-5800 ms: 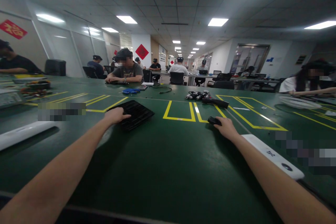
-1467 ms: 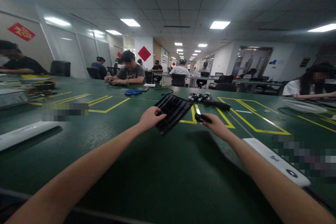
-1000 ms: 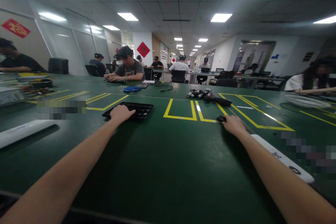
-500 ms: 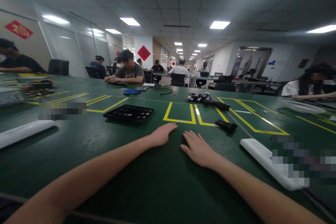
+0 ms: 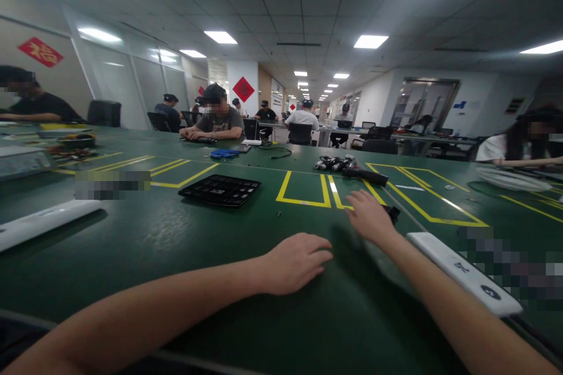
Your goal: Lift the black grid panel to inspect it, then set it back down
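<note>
My left hand (image 5: 297, 262) rests low over the green table (image 5: 197, 263), fingers loosely bent and slightly apart, holding nothing I can see. Farther out, my right hand (image 5: 372, 215) hovers above the table with its fingers apart, beside a small black part (image 5: 393, 212) that it mostly covers. A tiny dark piece (image 5: 279, 213), perhaps a screw, lies beyond the left hand. To the left sits a flat black tray with compartments (image 5: 220, 190). Past the right hand lie a black tube-like object (image 5: 366, 176) and a bundle of dark and silvery parts (image 5: 334, 163).
White power strips lie at right (image 5: 461, 272) and left (image 5: 48, 222). Yellow tape (image 5: 303, 204) marks boxes on the table. A blue item (image 5: 224, 154) and a thin cable (image 5: 281, 155) lie at the back. A person (image 5: 215, 120) sits across; others sit at both sides.
My right hand has lifted and moved forward and right, over the small black part. My left hand has drawn back toward me and slightly right, uncovering the tiny dark piece.
</note>
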A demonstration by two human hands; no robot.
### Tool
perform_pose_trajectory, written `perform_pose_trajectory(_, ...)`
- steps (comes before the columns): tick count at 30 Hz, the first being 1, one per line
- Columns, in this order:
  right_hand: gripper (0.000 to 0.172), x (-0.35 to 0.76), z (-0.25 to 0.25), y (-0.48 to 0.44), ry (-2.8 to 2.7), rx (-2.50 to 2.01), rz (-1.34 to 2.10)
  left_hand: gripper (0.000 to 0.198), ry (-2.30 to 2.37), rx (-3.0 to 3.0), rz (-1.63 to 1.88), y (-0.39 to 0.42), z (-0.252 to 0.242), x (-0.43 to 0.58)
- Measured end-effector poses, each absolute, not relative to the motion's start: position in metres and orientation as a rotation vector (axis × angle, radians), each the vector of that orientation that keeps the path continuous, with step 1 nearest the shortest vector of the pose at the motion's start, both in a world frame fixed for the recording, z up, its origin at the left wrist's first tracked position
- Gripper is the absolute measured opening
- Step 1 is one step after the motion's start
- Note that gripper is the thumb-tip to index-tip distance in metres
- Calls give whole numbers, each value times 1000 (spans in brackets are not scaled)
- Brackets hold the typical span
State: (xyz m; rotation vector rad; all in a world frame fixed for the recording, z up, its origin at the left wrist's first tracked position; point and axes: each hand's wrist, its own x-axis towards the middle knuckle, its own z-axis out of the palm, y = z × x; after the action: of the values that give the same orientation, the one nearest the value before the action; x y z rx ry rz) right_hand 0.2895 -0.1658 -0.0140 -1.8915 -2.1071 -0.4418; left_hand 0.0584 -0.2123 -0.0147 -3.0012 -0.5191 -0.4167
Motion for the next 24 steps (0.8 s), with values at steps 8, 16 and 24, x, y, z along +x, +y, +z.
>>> perform_pose_trajectory(8, 48, 361, -49, -144, -1889, -2382, -339, 36, -1443, -2440, -363, -135, -13, 50)
perform_pose_trajectory(16, 48, 357, -53, -140, -1870, -2415, -304, 21, -1488, -2546, -109, -103, -30, 26)
perform_pose_trajectory(24, 48, 356, -51, -146, -1866, -2401, -288, 13, -2293, -2613, -1863, -87, -9, 8)
